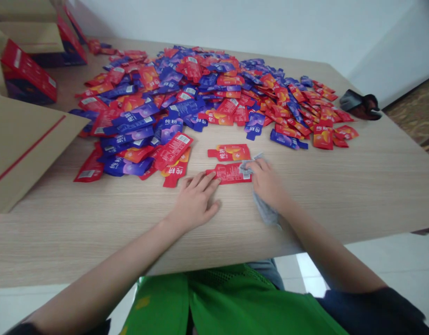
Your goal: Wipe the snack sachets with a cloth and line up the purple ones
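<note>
On the bench (pixel 340 195), our left hand (pixel 195 200) lies splayed at the nearer packet's (pixel 231 172) narrow end; our right hand (pixel 268 184) clutches a cloth (pixel 265 209) against its barcode end. Seemingly light, limp, slippery, it's best held by the narrow end.

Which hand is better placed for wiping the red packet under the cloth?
Probably the right hand: it holds the gray cloth on the red packet. The left hand, without cloth, touches the packet's narrow end.

On bench (pixel 78 232), from front pouch (pixel 231 174): second pouch (pixel 234 152) at 12 o'clock, heap (pixel 200 86) beyond; cartons (pixel 29 81) 10, cloth (pixel 265 210) 4.
</note>
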### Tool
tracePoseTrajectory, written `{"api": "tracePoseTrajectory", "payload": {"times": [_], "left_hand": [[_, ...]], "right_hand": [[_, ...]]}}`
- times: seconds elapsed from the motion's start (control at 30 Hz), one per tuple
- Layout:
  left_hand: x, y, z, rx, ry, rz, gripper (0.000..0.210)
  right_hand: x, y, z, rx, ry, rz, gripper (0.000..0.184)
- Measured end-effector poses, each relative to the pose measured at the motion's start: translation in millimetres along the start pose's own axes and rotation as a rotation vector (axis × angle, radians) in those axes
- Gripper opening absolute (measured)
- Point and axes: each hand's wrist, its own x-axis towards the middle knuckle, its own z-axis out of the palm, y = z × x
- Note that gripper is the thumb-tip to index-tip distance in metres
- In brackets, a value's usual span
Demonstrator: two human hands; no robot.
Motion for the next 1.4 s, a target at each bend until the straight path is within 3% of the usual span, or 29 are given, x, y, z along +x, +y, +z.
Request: {"api": "tracePoseTrajectory", "payload": {"times": [0.1, 0.23, 0.33, 0.4, 0.6, 0.83, 0.9, 1.0, 1.1, 1.17, 1.27, 1.4], "left_hand": [[-0.4, -0.6, -0.4, 0.004, -0.019, 0.004, 0.056], [-0.8, 1.4, -1.6, 0.022, -0.035, 0.025, 0.057], [-0.5, 4.4, -3.5, 0.038, -0.051, 0.036, 0.054], [-0.2, 5.9, -4.3, 0.051, -0.059, 0.037, 0.051], [-0.2, 4.2, -1.5, 0.047, -0.089, 0.046, 0.052], [-1.1, -0.5, 0.1, 0.038, -0.103, 0.055, 0.053], [-1.1, -0.3, -1.4, 0.041, -0.111, 0.066, 0.053], [-0.7, 0.2, -2.8, 0.050, -0.114, 0.075, 0.053], [-0.3, 0.5, -1.5, 0.064, -0.116, 0.066, 0.053], [-0.6, 1.1, -0.3, 0.070, -0.123, 0.057, 0.053], [-0.9, 3.0, -2.6, 0.066, -0.130, 0.045, 0.052], [11.9, 3.5, -19.5, 0.036, -0.160, 0.040, 0.046]], "right_hand": [[0.1, 9.1, -11.6, 0.089, 0.043, 0.066, 0.036], [17.4, -31.7, -13.3, 0.159, 0.147, -0.036, 0.037], [29.5, -68.4, 1.0, 0.102, 0.042, -0.229, 0.031], [31.7, -77.9, 10.2, 0.026, -0.029, -0.282, 0.028], [9.6, -40.4, 5.0, -0.051, -0.055, -0.173, 0.030], [-13.8, 17.4, -6.4, 0.187, -0.011, -0.029, 0.036], [-10.7, 16.4, -13.5, 0.234, 0.014, 0.004, 0.035], [-3.6, -9.3, -19.3, 0.269, 0.074, -0.055, 0.035], [0.2, -40.8, -11.9, 0.203, 0.002, -0.214, 0.034], [-1.3, -46.7, -5.0, 0.125, -0.059, -0.245, 0.031], [-9.8, -23.4, -5.2, 0.085, -0.082, -0.126, 0.031], [-22.6, 29.7, -26.6, 0.045, -0.137, 0.113, 0.028]]}}
